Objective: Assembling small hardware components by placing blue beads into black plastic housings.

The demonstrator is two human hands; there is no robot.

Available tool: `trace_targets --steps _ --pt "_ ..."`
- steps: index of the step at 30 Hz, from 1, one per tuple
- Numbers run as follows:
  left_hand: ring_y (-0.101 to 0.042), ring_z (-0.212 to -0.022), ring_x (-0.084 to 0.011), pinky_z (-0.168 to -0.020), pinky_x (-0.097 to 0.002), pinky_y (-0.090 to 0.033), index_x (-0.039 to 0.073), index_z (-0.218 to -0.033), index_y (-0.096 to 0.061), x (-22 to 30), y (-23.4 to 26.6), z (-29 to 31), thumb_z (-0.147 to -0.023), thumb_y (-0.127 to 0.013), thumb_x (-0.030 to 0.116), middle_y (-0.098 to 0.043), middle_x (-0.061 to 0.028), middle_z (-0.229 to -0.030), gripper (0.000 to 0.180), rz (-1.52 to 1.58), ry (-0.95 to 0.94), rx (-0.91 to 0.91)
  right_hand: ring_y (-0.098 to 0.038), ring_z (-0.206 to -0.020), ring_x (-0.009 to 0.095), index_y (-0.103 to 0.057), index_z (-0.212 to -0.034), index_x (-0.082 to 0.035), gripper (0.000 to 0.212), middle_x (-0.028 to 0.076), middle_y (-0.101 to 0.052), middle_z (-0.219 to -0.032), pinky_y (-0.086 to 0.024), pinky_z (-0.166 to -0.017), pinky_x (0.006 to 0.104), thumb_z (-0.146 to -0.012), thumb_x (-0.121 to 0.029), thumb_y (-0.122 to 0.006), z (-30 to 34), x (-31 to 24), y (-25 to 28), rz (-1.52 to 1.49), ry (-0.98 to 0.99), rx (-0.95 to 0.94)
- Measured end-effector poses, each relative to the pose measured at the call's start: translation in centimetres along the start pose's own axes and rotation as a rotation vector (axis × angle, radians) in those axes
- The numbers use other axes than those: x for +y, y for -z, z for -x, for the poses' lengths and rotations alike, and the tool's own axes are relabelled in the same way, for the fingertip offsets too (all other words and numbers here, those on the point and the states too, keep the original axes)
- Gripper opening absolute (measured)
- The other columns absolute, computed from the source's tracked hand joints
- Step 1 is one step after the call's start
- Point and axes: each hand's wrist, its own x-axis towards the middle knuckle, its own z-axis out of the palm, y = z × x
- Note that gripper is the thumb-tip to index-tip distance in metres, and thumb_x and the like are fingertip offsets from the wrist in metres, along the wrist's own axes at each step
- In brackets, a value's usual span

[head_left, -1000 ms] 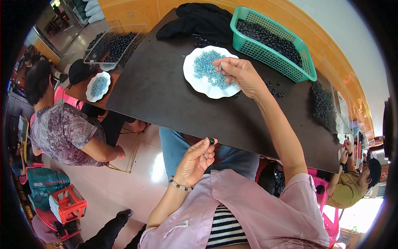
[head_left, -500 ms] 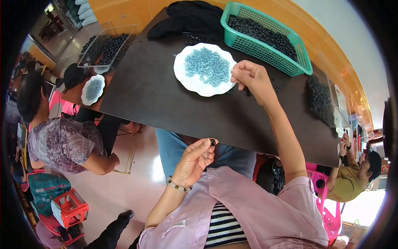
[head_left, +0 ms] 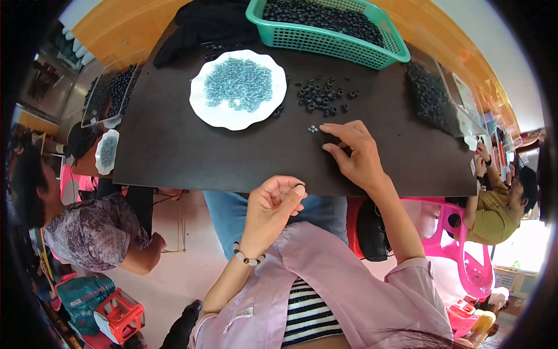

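Observation:
My left hand is closed in front of the table's near edge, thumb pressed to fingers. A sliver of a small black bead shows at the fingertips, the rest of it hidden by the thumb. Over the tabletop, my right hand has thumb and forefinger apart, with nothing visible between them. Its forefinger tip is beside a tiny cluster of clear, bluish pieces. Similar small clear pieces fill the middle of a white scalloped plate. Several loose black beads lie right of the plate.
A green plastic basket of black beads stands at the back of the dark table. Black cloth lies back left. Clear boxes of black beads flank the table. One person sits at left, another at right.
My right hand has come off the plate's rim toward me, its fingers parting beside the small clear cluster. My left hand has turned, covering most of the bead. The view has shifted right.

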Motion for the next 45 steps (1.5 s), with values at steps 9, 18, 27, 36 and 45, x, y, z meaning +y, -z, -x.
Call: trace_targets --steps 9,18,27,36,45 --pt "-0.056 -0.065 -0.0030 -0.059 -0.0187 -0.045 0.002 -0.109 -0.064 1.5 -0.3 -3.1 -0.094 -0.057 0.010 -0.066 -0.0025 -0.083 0.019 -0.165 -0.099 0.041 -0.055 -0.081 0.019 -0.070 -0.106 -0.008 0.030 0.004 -0.065 -0.085 -0.048 -0.058 0.0274 -0.076 -0.002 -0.072 -1.6 0.8 -0.3 0.042 0.051 0.069" --pt "-0.056 -0.063 -0.0033 -0.056 -0.0175 -0.044 0.002 -0.107 -0.067 0.7 -1.1 -3.7 -0.093 -0.061 0.013 -0.065 -0.0014 -0.081 0.019 -0.224 -0.142 0.120 -0.053 -0.078 0.022 -0.071 -0.091 -0.008 0.014 0.004 -0.062 -0.080 -0.044 -0.062 0.0322 -0.077 -0.004 -0.070 -1.7 1.5 -0.1 0.125 0.070 0.035" --pt "-0.056 -0.063 -0.0021 -0.056 -0.0178 -0.046 -0.001 -0.103 -0.066 0.8 -1.3 -3.4 -0.091 -0.066 0.013 -0.065 0.0007 -0.078 0.018 -0.219 -0.118 0.159 -0.053 -0.077 0.018 -0.068 -0.086 -0.006 0.009 0.002 -0.063 -0.079 -0.043 -0.056 0.0283 -0.078 -0.002 -0.069 -1.4 1.7 0.0 0.094 0.038 0.109" --pt "-0.051 -0.060 -0.0023 -0.049 -0.0165 -0.038 0.002 -0.104 -0.066 -0.1 -1.4 -3.5 -0.092 -0.066 0.019 -0.064 -0.0003 -0.079 0.021 -0.243 -0.187 0.169 -0.055 -0.081 0.017 -0.069 -0.090 -0.007 0.014 0.001 -0.064 -0.082 -0.045 -0.055 0.0264 -0.077 -0.003 -0.071 -1.0 1.4 0.3 0.173 0.092 0.134" --pt "-0.050 -0.060 -0.0002 -0.054 -0.0162 -0.042 -0.002 -0.102 -0.066 -0.4 -1.5 -3.5 -0.091 -0.067 0.012 -0.061 0.0031 -0.074 0.018 -0.209 -0.195 0.182 -0.056 -0.083 0.019 -0.070 -0.095 -0.008 0.020 0.002 -0.065 -0.085 -0.047 -0.059 0.0286 -0.076 -0.007 -0.074 -0.9 1.3 0.7 0.108 0.191 0.293"
